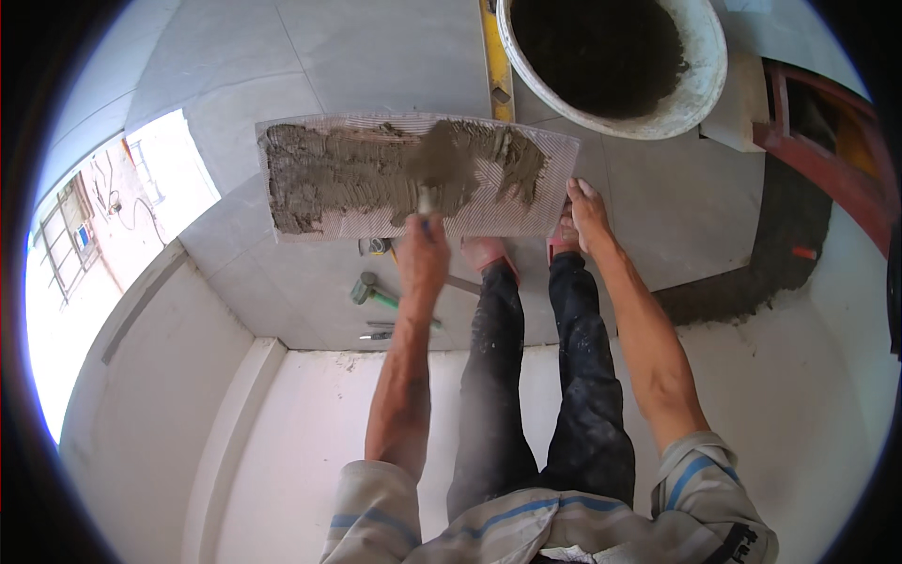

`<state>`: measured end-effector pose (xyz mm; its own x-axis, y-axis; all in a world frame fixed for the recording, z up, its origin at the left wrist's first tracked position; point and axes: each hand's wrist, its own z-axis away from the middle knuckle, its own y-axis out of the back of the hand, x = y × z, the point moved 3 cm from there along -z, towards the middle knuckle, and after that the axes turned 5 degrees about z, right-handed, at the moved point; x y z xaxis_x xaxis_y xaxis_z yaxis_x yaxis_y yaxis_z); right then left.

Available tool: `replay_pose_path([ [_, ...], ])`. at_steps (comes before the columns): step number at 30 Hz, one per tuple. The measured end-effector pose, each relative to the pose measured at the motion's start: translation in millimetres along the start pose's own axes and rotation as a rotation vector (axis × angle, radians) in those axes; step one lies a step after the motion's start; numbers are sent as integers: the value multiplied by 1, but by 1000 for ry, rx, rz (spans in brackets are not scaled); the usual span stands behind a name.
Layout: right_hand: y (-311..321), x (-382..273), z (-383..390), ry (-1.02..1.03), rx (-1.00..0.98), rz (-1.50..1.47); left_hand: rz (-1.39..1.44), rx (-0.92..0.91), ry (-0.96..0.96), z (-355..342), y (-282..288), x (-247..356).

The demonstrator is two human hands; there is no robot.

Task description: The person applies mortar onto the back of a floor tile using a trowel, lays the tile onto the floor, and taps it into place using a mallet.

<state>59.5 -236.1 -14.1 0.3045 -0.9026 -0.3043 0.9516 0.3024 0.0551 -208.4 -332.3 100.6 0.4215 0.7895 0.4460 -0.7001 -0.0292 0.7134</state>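
Grey tiled floor [376, 56], white wall below. Tile [418, 174] held back-up, propped at its right edge by right hand [587, 211], fingers flat — steadying it. Left hand [423, 254] grips trowel [442, 164], spreading mortar [338, 174]. Bucket [700, 94] just beyond — within reach.

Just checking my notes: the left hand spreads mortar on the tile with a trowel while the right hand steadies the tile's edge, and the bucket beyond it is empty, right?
Not quite. The bucket is full of dark mortar, as the head view shows. The rest stands: the left hand works the trowel over the tile, and the right hand steadies its edge.
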Motion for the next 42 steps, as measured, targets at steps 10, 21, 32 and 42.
replay_pose_path([
  [10, 37, -1, 7, 106, -52, 76, 55, -183, 218, 46, 3, 11],
  [21, 81, -85, 56, 260, 141, -361, 5, -291, 87, 74, -6, 50],
  [32, 128, -220, 33, 768, 976, -6, -812, -354, -763, -45, 15, 314],
  [42, 123, -222, 21, 833, 866, -68, -1174, -488, -511, -164, -125, 323],
])
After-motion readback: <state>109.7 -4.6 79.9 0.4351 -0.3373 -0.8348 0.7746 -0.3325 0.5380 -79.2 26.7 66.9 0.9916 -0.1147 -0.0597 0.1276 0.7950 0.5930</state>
